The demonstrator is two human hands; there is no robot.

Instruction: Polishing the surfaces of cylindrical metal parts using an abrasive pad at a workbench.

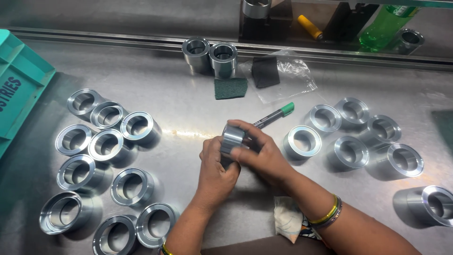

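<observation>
We see both hands meeting mid-table over one short machined steel ring. The left hand cups it from below, fingers curled shut round its lower wall. The right hand wraps over its top and far side, fingers closed on it, and also pinches a black marker with a green cap that sticks out up and away from the ring. The held ring sits raised off the brushed steel table, tilted on its side.

Relative to the held ring:
- Left: a cluster of about ten like steel rings, bores up, lying close or touching.
- Right: a group of six rings, well apart from the left cluster; one more ring on its side, far right.
- Beyond it: two taller steel sleeves standing side by side, touching; just beside them a green abrasive pad and a dark block on a clear plastic bag.
- Far left edge: teal plastic crate.
- Near side, under the right forearm: a crumpled white cloth.
</observation>
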